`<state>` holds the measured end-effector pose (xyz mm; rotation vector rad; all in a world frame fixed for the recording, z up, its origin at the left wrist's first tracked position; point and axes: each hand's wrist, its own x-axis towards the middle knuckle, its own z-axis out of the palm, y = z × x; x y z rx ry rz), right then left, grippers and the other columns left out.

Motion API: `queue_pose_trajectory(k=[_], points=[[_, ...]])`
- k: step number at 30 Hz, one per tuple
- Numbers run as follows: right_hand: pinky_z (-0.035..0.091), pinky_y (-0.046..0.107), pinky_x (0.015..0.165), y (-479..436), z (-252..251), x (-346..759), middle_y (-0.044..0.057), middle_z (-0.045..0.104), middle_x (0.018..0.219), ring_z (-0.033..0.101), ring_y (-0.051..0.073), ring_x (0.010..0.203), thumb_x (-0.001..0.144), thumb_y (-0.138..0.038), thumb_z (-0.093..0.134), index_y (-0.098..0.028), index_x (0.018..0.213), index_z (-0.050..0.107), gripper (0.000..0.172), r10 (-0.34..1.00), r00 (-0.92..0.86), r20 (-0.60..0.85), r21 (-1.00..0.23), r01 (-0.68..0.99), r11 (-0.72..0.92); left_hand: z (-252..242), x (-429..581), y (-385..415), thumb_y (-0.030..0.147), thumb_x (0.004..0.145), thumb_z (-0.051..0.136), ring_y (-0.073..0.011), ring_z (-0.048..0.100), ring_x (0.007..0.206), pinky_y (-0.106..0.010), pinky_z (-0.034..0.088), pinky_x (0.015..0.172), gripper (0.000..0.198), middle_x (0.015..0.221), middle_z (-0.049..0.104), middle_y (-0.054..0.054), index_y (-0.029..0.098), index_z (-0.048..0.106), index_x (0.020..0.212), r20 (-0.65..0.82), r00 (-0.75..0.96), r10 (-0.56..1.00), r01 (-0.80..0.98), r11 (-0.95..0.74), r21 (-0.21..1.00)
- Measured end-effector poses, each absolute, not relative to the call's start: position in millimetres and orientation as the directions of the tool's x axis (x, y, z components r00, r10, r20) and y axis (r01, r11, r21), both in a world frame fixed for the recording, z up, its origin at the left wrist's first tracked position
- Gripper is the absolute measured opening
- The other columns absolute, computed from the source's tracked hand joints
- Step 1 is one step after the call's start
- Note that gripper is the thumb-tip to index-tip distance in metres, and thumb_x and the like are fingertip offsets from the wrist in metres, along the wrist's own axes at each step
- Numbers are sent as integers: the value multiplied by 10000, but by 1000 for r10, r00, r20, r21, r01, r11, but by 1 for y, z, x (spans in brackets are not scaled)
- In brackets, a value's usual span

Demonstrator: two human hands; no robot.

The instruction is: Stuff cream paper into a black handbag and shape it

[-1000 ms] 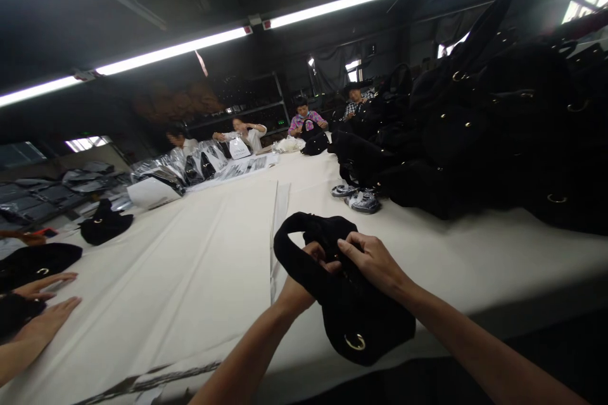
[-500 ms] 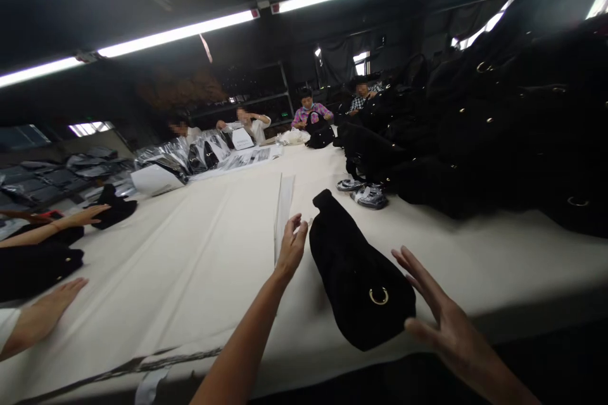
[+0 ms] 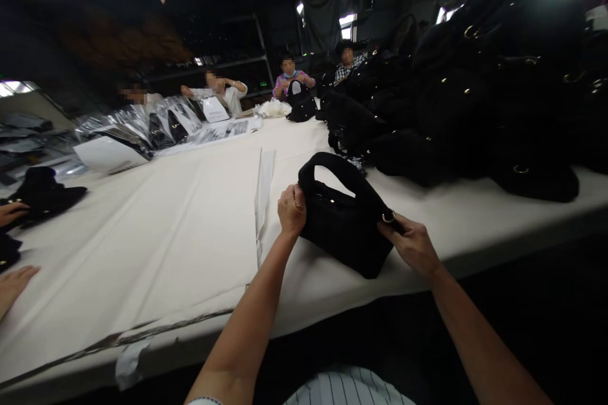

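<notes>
Near edge: long work table (image 3: 156,247) covered in cream cloth, front hem dark and frayed, a fabric seam running away down its middle. Wearer's striped shirt shows at bottom of view.

Black handbag (image 3: 344,228) stands upright on the cloth near the front edge, right of the seam. Matte black, soft fuzzy-looking fabric, boxy body, single arched top handle (image 3: 339,171) standing up. Small gold ring (image 3: 388,217) at the right handle end, tiny gold studs on the upper front.

Left hand (image 3: 291,209) is clenched on the bag's upper left corner at the handle base. Right hand (image 3: 412,243) grips the upper right corner, fingers pinched right at the gold ring. Bag sits between both hands, bottom on the table.

Far left edge: another person's hands (image 3: 12,281) on the cloth, next to a dark bag (image 3: 45,193).

Right side, further back: big heap of black bags (image 3: 475,107) with gold hardware, piled high along the table.

Mid-left: bags in clear plastic sleeves (image 3: 142,130) and white cards.

Far end: several seated people (image 3: 289,76) working at the table, one with a black bag in front. Behind them dark shelving, dark walls, small bright windows, a strip light overhead at top left.
</notes>
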<state>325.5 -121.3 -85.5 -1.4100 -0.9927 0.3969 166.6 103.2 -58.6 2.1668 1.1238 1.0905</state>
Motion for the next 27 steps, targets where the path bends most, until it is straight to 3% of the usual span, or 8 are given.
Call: queue_pose_trajectory(k=[3,6,10,12,18,21,23,27], points=[[476,459,1013,-115,-86,357,67,714,1055,623,345,1108,806,-573,700,-173,1012,722,450,780,549,299,-946,279,166,-58,172,95,350,1023,317,-266,585,977,-347,385,871,322,881,630,-92,214,540,835,470,287,835,538,-547,641],[393,434,1113,-118,-85,359,98,624,1298,532,323,1267,816,-625,674,-178,1227,643,608,753,573,323,-940,285,187,-56,172,86,355,1001,357,-274,577,916,-349,371,833,293,822,606,-88,215,519,801,502,263,824,555,-555,619],[266,490,1194,-129,-89,331,94,279,1597,285,328,1457,665,-615,826,-302,1560,213,1129,755,569,325,-921,373,116,-59,166,75,323,984,379,-267,543,920,-343,349,836,275,810,587,-86,218,481,752,524,231,820,525,-559,642],[252,535,1194,-127,-91,324,80,250,1606,262,337,1462,558,-561,908,-362,1567,105,1304,720,610,331,-904,424,57,-61,166,72,326,986,391,-255,535,908,-329,341,815,278,811,581,-78,219,471,741,506,205,838,494,-535,686],[356,515,1137,-101,-95,363,75,608,1293,514,339,1255,516,-472,947,-257,1402,484,1023,704,636,315,-917,395,54,-54,167,98,496,955,507,-211,524,768,-289,322,691,430,662,524,-28,214,458,634,285,266,921,256,-353,900],[325,517,1145,-95,-99,385,50,644,1202,527,334,1220,516,-368,955,-243,1265,601,838,735,589,335,-933,314,174,-52,159,114,633,974,350,-205,553,750,-280,379,675,574,639,552,-42,203,496,624,121,382,916,60,-156,986],[294,516,1159,-93,-104,393,33,637,1202,512,326,1233,500,-288,951,-263,1230,620,803,762,573,300,-954,172,247,-56,152,114,640,991,240,-209,590,788,-284,430,711,626,683,605,-58,186,574,718,24,454,891,-57,2,998],[389,518,1084,-94,-115,402,27,642,1167,574,312,1136,509,-285,900,-318,1213,613,761,804,548,230,-959,-14,283,-74,139,92,613,979,317,-251,653,883,-352,490,834,590,854,705,-104,149,681,984,-99,663,742,-202,305,931]])
